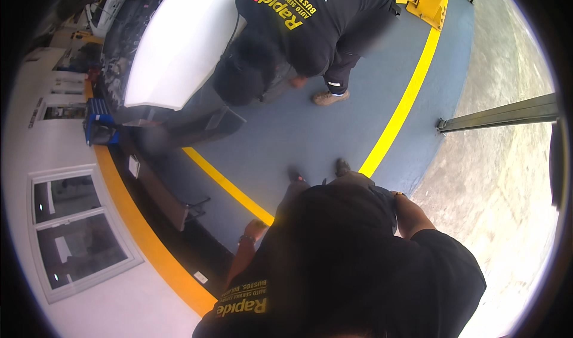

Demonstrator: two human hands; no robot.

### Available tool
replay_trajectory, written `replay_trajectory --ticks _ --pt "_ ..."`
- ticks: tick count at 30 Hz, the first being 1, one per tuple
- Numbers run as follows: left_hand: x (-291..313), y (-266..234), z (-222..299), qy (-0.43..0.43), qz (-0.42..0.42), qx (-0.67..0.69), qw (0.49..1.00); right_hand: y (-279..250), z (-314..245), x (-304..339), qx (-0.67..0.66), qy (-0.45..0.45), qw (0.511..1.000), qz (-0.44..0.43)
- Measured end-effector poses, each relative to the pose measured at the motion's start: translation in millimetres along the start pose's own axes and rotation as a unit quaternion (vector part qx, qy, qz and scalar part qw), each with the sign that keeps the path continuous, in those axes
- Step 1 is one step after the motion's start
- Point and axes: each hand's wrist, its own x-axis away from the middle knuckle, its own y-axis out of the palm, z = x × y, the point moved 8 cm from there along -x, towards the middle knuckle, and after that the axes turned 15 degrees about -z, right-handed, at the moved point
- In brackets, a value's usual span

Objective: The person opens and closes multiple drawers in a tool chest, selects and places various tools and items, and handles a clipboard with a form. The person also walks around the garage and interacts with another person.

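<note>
Seen from above, the wearer in a black shirt (pixel 358 260) stands on a blue-grey workshop floor (pixel 268 141), the left hand (pixel 255 229) hanging low near a yellow floor line (pixel 227 186), its fingers too small and blurred to tell whether they are apart or together. The right hand (pixel 400 200) is at the hip against dark trousers (pixel 385 205), its fingers hidden, so its grip cannot be told. Ahead, a co-worker (pixel 334 28) bends beside a white car panel (pixel 179 45), well apart from both hands.
</note>
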Motion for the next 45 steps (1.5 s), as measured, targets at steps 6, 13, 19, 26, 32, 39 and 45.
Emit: replay_trajectory --ticks 6,13,19,26,32,39,45 --pt "-85.3 54.6 -1.4 0.097 0.014 -0.126 0.987 -17.1 -22.9 -25.2 0.191 -0.034 0.978 0.076" --pt "-50.3 44.1 -5.1 0.089 -0.030 -0.072 0.993 -35.1 -25.6 -27.4 0.243 -0.046 0.962 0.120" --pt "-40.2 64.3 6.0 0.059 -0.135 -0.175 0.973 -42.9 -17.9 -31.7 0.255 -0.045 0.956 0.138" --pt "-41.9 61.5 20.6 0.071 -0.097 -0.097 0.988 -47.8 -12.7 -43.5 0.247 -0.052 0.957 0.144" --pt "-33.3 47.0 31.0 0.067 -0.076 -0.072 0.992 -48.4 -20.7 -47.6 0.241 -0.067 0.955 0.158" --pt "-30.7 52.7 19.8 0.056 -0.068 -0.059 0.994 -45.0 -30.5 -50.5 0.244 -0.095 0.952 0.161" --pt "-30.6 56.7 16.3 0.052 -0.068 -0.049 0.995 -40.2 -40.2 -51.6 0.251 -0.105 0.950 0.153"
